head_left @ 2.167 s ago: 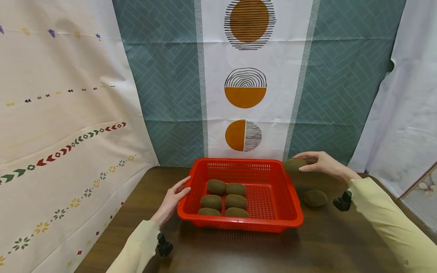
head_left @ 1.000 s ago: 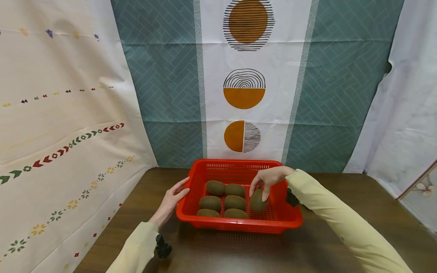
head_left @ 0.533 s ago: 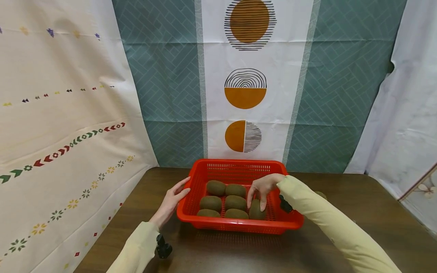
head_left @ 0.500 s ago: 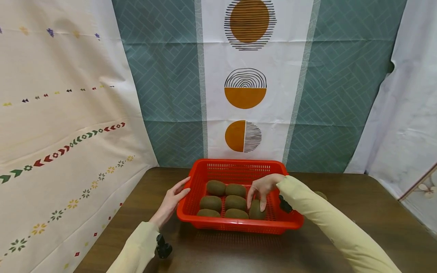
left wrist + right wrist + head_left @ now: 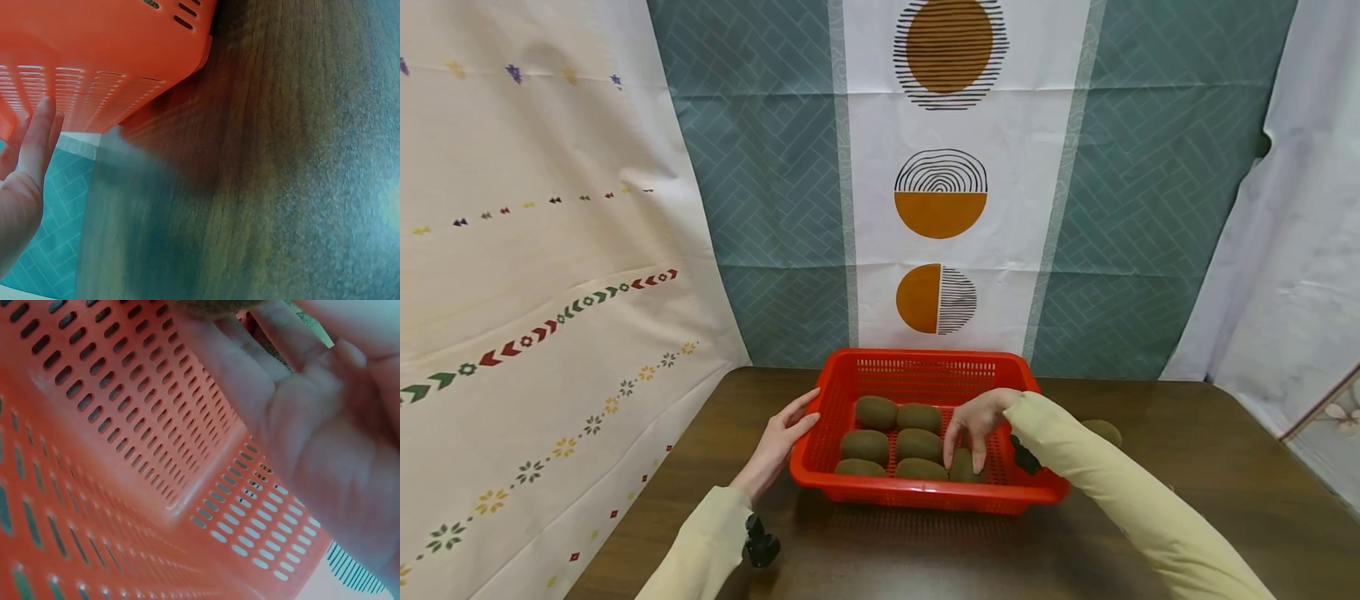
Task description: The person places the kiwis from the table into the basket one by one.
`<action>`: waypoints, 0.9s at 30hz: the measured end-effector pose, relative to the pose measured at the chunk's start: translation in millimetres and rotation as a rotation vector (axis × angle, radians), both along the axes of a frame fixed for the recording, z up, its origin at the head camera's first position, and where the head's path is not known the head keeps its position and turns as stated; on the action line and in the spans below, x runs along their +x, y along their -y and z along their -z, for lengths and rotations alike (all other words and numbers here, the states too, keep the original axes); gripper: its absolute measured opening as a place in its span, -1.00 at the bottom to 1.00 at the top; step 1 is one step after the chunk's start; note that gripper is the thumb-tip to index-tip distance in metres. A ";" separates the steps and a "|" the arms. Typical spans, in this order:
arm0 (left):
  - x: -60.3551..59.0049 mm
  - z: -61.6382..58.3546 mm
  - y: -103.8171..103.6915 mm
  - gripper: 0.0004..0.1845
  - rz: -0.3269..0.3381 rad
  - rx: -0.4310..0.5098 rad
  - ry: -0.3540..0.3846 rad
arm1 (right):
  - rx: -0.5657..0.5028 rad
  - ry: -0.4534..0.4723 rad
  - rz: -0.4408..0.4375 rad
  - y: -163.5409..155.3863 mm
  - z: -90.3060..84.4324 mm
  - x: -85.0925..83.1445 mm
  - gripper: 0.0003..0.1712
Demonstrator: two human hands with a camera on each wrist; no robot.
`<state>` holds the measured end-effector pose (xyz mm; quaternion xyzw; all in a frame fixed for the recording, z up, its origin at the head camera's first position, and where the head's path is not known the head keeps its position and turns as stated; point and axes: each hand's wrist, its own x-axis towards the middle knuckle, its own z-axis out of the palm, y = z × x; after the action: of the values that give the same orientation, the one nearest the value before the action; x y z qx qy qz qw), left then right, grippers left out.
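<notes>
A red plastic basket (image 5: 925,360) stands on the dark wooden table (image 5: 1187,467) and holds several brown kiwis (image 5: 876,412) in rows. My right hand (image 5: 966,446) reaches down into the basket, and its straight fingertips rest on a kiwi (image 5: 959,472) near the front wall. In the right wrist view the palm (image 5: 312,419) is spread over the mesh floor (image 5: 94,425), with that kiwi (image 5: 212,305) at the fingertips. My left hand (image 5: 790,429) lies flat against the basket's left wall, seen close in the left wrist view as straight fingers (image 5: 34,150) on the wall (image 5: 112,56).
One more kiwi (image 5: 1105,431) lies on the table right of the basket, partly behind my right sleeve (image 5: 1112,500). Patterned cloth backdrops (image 5: 940,192) hang close behind and to both sides. Bare tabletop (image 5: 281,187) stretches in front of the basket.
My right hand carried a kiwi from the table's right side into the basket and lowered it to the mesh beside the front row. The left hand stayed on the basket wall.
</notes>
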<state>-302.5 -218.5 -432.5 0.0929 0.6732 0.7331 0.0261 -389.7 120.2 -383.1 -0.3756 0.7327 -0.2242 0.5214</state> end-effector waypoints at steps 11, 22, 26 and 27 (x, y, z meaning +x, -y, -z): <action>-3.2 -1.3 -0.6 -0.47 0.007 0.006 -0.018 | 0.041 0.079 0.111 -5.2 -6.3 -0.8 -0.55; -1.6 1.1 -2.7 -0.49 -0.009 0.009 -0.025 | -0.015 0.023 0.125 -13.0 -10.2 -0.8 -0.57; -1.4 2.7 -1.9 -0.48 -0.014 0.007 -0.029 | -0.060 0.014 0.151 -16.3 -15.5 -0.6 -0.59; -1.2 2.9 -1.6 -0.48 -0.018 0.007 -0.029 | -0.074 0.007 0.161 -17.2 -17.6 -0.3 -0.60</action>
<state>-303.6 -216.9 -435.5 0.0975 0.6718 0.7342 0.0093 -390.0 137.4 -365.6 -0.3335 0.7498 -0.2937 0.4902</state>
